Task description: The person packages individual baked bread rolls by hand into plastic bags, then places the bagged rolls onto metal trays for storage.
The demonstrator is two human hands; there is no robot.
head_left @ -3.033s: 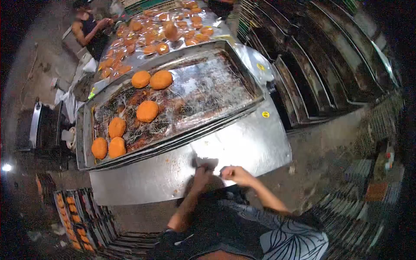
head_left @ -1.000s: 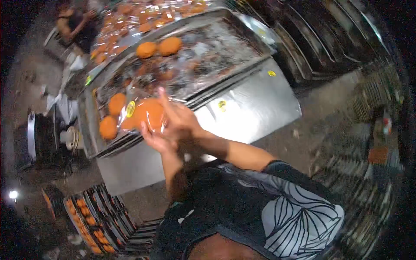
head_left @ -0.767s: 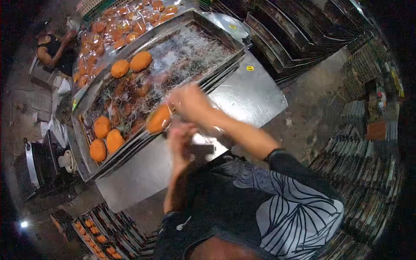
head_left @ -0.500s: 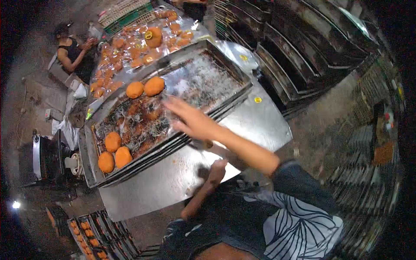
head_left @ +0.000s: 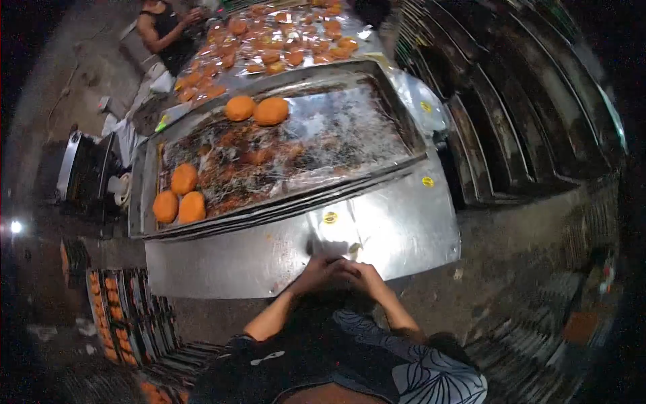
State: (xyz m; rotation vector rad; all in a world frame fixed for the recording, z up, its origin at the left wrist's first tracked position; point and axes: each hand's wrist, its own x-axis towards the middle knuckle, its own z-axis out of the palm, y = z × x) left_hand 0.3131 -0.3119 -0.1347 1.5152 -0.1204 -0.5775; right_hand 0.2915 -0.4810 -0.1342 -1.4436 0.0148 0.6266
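Note:
My left hand [head_left: 319, 272] and my right hand [head_left: 360, 275] are together at the front edge of the metal table [head_left: 222, 266]. Their fingers are bent toward each other around a clear plastic bag [head_left: 334, 232] with a yellow sticker [head_left: 330, 217]; exactly which fingers grip it is hard to see. Beyond them lies a stack of dark trays [head_left: 276, 210]. On the top tray, two round orange buns [head_left: 271, 112] sit at the back and three more [head_left: 184, 179] at the left.
Many bagged orange buns [head_left: 272, 57] cover the surface behind the tray. A person [head_left: 159, 30] is at the upper left. Dark empty trays [head_left: 498, 128] stand on the right. Racked trays of buns [head_left: 114, 313] are at the lower left.
My right hand has drawn back from over the tray to beside my left hand. The view has turned and shifted. The same five buns remain on the tray.

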